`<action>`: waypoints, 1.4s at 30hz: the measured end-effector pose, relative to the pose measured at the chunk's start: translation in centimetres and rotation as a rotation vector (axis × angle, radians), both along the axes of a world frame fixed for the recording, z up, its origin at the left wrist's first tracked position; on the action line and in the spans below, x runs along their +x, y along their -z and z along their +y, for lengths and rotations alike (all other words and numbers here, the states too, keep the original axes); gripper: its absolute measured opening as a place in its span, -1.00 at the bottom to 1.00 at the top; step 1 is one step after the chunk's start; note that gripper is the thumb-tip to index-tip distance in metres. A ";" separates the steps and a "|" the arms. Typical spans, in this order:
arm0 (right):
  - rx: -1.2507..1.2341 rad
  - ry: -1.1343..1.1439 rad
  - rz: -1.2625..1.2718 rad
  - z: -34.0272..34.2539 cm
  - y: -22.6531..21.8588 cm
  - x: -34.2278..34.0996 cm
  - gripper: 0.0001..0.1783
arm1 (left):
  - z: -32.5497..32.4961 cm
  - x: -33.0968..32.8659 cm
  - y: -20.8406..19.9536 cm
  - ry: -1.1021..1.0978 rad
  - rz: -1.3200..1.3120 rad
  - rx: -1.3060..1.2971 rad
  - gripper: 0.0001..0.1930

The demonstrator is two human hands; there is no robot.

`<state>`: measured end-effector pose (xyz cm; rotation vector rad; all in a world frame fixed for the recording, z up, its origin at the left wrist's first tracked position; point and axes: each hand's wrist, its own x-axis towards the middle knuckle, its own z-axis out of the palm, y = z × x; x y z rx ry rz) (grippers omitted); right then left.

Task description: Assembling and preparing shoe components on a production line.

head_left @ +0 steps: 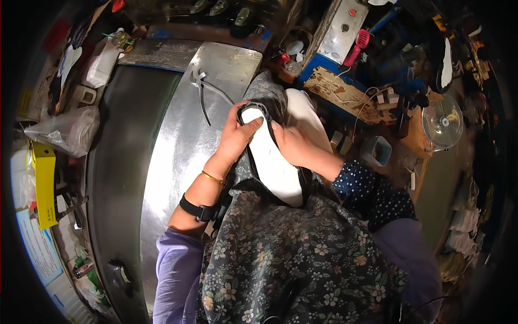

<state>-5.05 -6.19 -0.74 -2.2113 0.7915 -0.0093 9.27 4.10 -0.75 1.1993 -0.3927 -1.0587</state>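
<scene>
Over my lap lies a shoe upper [276, 171] with a white sole-shaped insole facing up and dark material round its edge. My left hand [235, 136] is closed round its far end, the thumb pressed onto the white surface near the rim. From the right side my right hand [298, 146] grips the dark edge, its thumb close to the left thumb; its other fingers are partly hidden. A pair of metal pincers [202, 85] lies with spread handles on the shiny metal sheet [178, 121] beyond my left hand. A floral apron [302, 248] covers my lap.
A long white object [308, 116] stands just beyond my right hand. Dark shoes [242, 16] line the back. Left of the worktop are a plastic bag [73, 129] and a yellow box [44, 183]. At the right are a pink handheld fan [358, 47], a grey bin [376, 150] and a round clear lid [442, 123].
</scene>
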 end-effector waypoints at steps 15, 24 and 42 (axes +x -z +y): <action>0.903 0.227 -0.198 -0.4 -0.3 -0.8 -0.11 | -0.5 1.0 -0.4 -0.222 0.501 -0.226 -0.44; 0.382 0.063 -0.013 1.4 -1.5 3.5 -0.14 | 0.4 1.7 -2.3 0.130 -1.610 0.959 -0.54; 0.533 0.076 -0.396 -1.7 -2.1 0.8 -0.27 | 2.7 0.6 0.1 -0.205 0.336 0.126 -0.28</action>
